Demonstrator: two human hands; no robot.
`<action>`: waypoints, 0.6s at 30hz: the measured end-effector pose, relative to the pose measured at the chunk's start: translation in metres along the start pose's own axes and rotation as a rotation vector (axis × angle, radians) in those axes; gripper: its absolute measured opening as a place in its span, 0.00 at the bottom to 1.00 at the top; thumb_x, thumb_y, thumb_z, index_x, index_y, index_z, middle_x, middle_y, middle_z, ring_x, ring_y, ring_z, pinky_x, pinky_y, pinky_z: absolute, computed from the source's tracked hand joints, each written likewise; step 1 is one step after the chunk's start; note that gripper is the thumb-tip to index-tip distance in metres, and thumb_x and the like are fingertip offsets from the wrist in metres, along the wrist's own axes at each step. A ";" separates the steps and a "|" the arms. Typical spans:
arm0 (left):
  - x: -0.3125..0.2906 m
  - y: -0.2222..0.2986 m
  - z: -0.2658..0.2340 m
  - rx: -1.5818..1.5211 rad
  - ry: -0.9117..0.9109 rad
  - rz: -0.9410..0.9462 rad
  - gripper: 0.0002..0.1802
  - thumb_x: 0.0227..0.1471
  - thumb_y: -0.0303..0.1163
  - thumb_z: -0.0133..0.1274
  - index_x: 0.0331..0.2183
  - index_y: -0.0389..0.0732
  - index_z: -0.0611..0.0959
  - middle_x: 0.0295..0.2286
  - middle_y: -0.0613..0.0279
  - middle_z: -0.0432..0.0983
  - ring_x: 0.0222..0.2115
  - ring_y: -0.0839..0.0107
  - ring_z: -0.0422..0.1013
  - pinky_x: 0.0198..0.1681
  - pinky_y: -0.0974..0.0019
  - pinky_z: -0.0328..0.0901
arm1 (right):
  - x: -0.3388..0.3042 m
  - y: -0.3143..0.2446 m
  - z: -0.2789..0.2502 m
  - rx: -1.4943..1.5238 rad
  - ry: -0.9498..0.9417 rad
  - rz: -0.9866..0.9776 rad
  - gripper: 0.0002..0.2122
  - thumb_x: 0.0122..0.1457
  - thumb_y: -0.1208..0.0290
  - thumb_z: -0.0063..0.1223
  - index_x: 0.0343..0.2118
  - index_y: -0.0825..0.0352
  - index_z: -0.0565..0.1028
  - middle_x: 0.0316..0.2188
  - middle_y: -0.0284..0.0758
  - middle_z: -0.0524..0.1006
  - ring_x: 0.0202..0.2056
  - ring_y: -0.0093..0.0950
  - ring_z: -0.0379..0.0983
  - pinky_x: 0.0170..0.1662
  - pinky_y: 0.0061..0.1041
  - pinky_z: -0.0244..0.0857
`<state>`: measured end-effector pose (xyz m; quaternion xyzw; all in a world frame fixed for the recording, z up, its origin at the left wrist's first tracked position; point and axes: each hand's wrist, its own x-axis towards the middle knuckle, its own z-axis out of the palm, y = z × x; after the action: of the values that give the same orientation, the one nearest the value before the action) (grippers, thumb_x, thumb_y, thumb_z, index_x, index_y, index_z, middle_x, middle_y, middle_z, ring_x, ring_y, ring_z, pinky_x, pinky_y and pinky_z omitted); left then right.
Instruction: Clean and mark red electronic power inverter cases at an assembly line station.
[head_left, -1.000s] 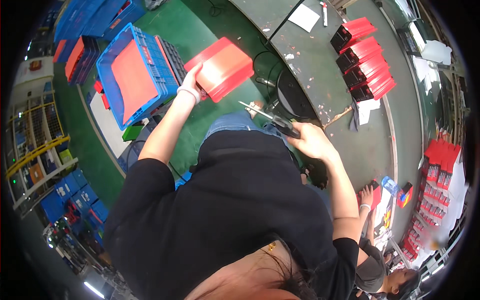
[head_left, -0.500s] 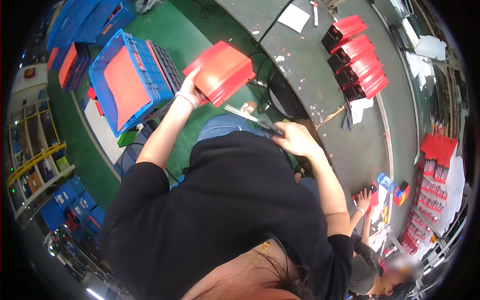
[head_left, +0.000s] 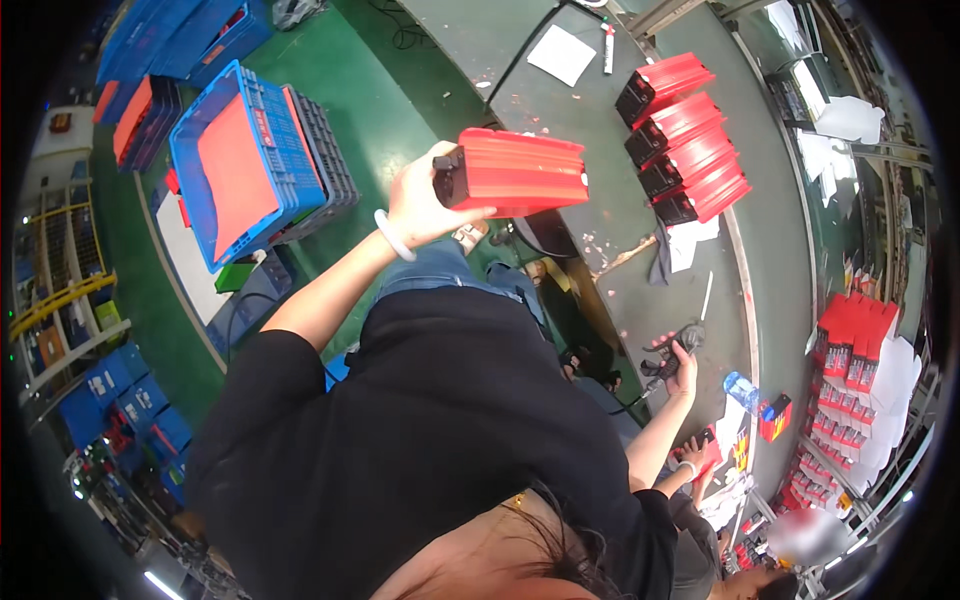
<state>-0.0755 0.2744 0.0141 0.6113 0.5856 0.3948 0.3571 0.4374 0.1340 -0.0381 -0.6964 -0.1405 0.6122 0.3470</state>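
My left hand (head_left: 425, 195) is closed round one end of a red ribbed metal case (head_left: 525, 172) with a black end panel, like a power inverter housing. It is held up in front of me, by the bench's near edge. Over the bench at right, my right hand (head_left: 685, 368) is closed on a black cable bundle (head_left: 662, 365); its exact shape is unclear. A thin pale rod (head_left: 708, 296) shows just beyond that hand. Several similar red cases (head_left: 690, 140) with black ends stand in a row farther along the bench.
The dark bench (head_left: 640, 300) carries white paper (head_left: 562, 55), a marker (head_left: 608, 50) and a clear bottle (head_left: 740, 390). Blue crates (head_left: 285, 150) stand at left. A co-worker's hand (head_left: 690, 455) touches another red case at lower right. Red boxes (head_left: 850, 340) fill a rack beyond.
The red case has moved right and turned, its black end now against my left palm. My right hand has moved from my waist to over the bench, and the bladed tool it held is no longer clearly visible.
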 end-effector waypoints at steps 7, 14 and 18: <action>-0.010 0.050 0.041 0.171 -0.015 0.224 0.33 0.23 0.44 0.70 0.35 0.41 0.77 0.29 0.58 0.76 0.29 0.60 0.74 0.34 0.64 0.69 | 0.086 0.029 -0.119 0.187 0.274 0.087 0.13 0.55 0.63 0.57 0.40 0.64 0.71 0.25 0.29 0.71 0.28 0.25 0.71 0.26 0.22 0.63; -0.022 0.076 0.069 0.160 -0.018 0.258 0.30 0.25 0.41 0.68 0.35 0.41 0.78 0.30 0.57 0.76 0.31 0.58 0.74 0.35 0.63 0.68 | 0.135 0.007 -0.127 -0.936 0.767 -0.213 0.27 0.52 0.49 0.55 0.36 0.77 0.73 0.32 0.45 0.77 0.34 0.41 0.74 0.41 0.37 0.67; -0.027 0.073 0.074 0.170 -0.023 0.155 0.31 0.24 0.39 0.70 0.35 0.39 0.78 0.29 0.56 0.76 0.29 0.62 0.74 0.35 0.66 0.68 | 0.142 -0.053 -0.080 -0.789 0.964 -0.514 0.23 0.57 0.53 0.47 0.32 0.76 0.75 0.29 0.46 0.77 0.31 0.40 0.74 0.38 0.37 0.66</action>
<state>0.0229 0.2456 0.0464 0.6874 0.5638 0.3632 0.2788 0.5559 0.2350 -0.1103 -0.9108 -0.3442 0.0337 0.2254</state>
